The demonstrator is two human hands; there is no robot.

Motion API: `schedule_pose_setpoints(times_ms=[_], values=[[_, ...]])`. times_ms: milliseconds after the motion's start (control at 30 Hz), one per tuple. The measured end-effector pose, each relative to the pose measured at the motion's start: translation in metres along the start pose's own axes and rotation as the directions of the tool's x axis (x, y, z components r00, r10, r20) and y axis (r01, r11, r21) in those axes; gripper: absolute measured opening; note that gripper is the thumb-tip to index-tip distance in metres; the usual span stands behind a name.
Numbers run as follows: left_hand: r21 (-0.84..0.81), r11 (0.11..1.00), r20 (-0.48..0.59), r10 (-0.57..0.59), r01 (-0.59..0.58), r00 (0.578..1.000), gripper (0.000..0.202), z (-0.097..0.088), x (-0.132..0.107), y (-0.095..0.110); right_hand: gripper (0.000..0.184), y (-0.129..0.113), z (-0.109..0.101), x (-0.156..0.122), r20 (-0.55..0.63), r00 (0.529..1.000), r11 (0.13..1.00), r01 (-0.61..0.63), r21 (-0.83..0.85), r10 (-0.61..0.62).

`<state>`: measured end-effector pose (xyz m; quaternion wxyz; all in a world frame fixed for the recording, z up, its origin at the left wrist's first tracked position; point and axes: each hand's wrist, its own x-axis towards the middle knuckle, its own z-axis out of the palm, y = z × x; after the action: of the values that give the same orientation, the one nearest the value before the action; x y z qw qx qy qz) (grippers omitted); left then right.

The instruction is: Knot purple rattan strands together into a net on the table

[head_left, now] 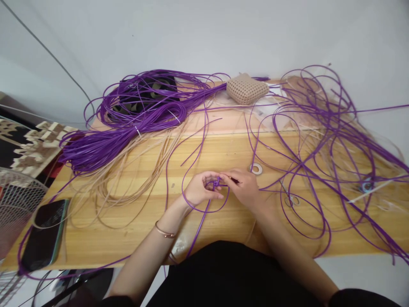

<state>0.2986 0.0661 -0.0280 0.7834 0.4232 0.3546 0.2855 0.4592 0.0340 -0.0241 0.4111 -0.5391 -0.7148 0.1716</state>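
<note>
My left hand (pixel 202 187) curls its thumb and fingers around a small knotted weave of purple cord (pixel 217 183). From the other side my right hand (pixel 243 185) pinches at the same piece, fingertips close together against it. Loose purple strands run out of the weave: one loops below both hands, another hangs down toward my lap, others trail off to the right. The exact crossings inside the weave are too small to make out. Just beyond my right hand lies a roll of white tape (pixel 255 169).
A big tied bundle of purple cord (pixel 128 132) and tan strands (pixel 128 196) lie at left, with a phone (pixel 46 234) by the edge. A tan woven piece (pixel 246 88) sits at the back. Tangled purple cord (pixel 319 145) and small scissors (pixel 292 200) are at right.
</note>
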Motion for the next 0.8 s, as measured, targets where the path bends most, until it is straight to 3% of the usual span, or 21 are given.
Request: schedule_pose_setpoints(times_ms=[233, 400, 600, 800], values=[[0.043, 0.991, -0.08, 0.13, -0.127, 0.988, 0.041, 0.0056, -0.0008, -0.001, 0.022, -0.0033, -0.0018, 0.0003, -0.03, 0.999, 1.0, 0.016, 0.019, -0.016], [0.034, 0.999, 0.004, 0.042, -0.043, 0.999, 0.039, -0.0006, -0.0045, 0.0043, 0.019, -0.0001, -0.0055, 0.0007, 0.056, 0.998, 0.997, 0.031, 0.063, -0.035], [0.033, 0.999, -0.055, 0.007, -0.005, 0.998, 0.039, -0.0021, -0.0039, 0.0006, 0.021, 0.0045, -0.0048, -0.0015, 0.051, 0.997, 0.998, 0.049, 0.035, -0.051], [0.028, 1.0, -0.047, -0.008, 0.01, 0.999, 0.04, -0.0017, -0.0032, 0.0008, 0.02, 0.0064, -0.0042, -0.003, 0.044, 0.996, 0.996, 0.083, 0.014, -0.084]])
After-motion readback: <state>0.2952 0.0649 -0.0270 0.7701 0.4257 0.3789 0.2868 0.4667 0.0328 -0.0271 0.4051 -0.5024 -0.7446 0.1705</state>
